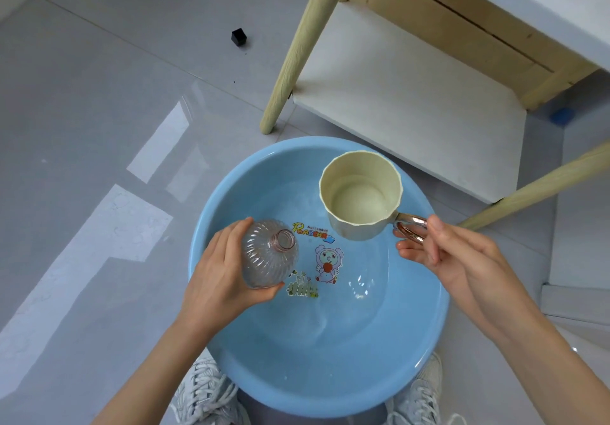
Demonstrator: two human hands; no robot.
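Your left hand [221,269] is wrapped around a clear ribbed plastic bottle [264,259], fingers curled about its body. You hold it over the left part of the blue wash basin [330,401]. The bottle has no cap, and its open mouth points up toward the basin's middle. Your right hand [452,256] pinches the rose-gold handle [411,228] of a cream faceted mug [359,200], thumb above and fingers below. The mug stands upright above the basin's far right side. Shallow water glints in the basin over a cartoon bear print [326,262] on its bottom, between bottle and mug. Your white sneakers [204,388] show at the basin's near edge. Beyond its far rim stands a wooden table leg [303,44] beside a white shelf [412,94]. A small black cube [239,36] lies on the floor well beyond the basin.
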